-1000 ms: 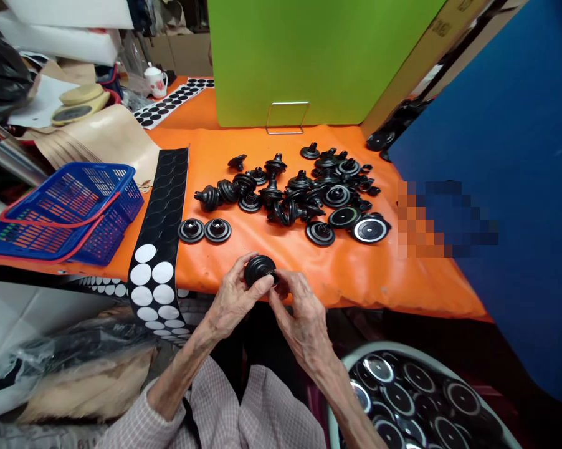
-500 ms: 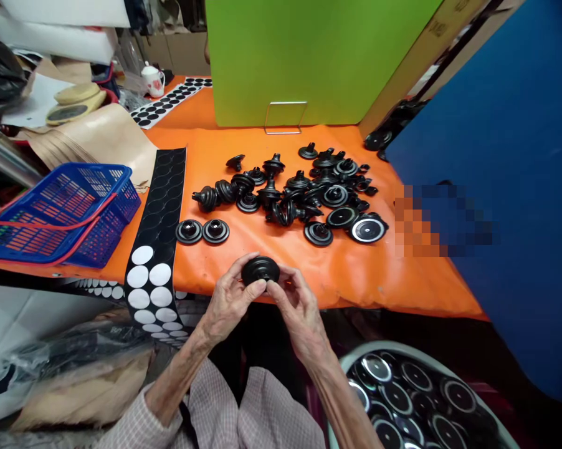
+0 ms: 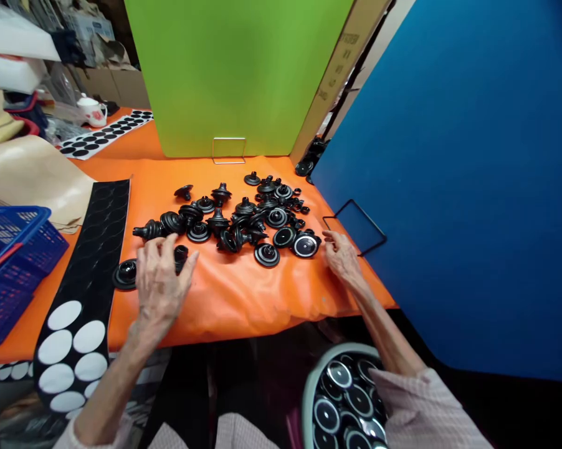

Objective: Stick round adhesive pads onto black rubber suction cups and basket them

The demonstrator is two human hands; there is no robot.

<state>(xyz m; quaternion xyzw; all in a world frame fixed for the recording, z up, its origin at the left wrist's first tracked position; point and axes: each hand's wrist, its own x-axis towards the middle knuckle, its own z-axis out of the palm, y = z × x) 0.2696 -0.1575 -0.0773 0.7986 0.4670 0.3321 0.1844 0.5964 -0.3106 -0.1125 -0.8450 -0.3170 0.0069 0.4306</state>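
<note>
White-ringed black disc lies just left of the relaxed, unladen right hand; left hand: grip indeterminable.

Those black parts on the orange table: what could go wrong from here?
First, the left hand partly hides a black part, so it might be knocked over unseen. Second, the right hand is close to a white-ringed part at the edge of the jumbled heap; a nudge could perhaps set tilted pieces rolling.
</note>
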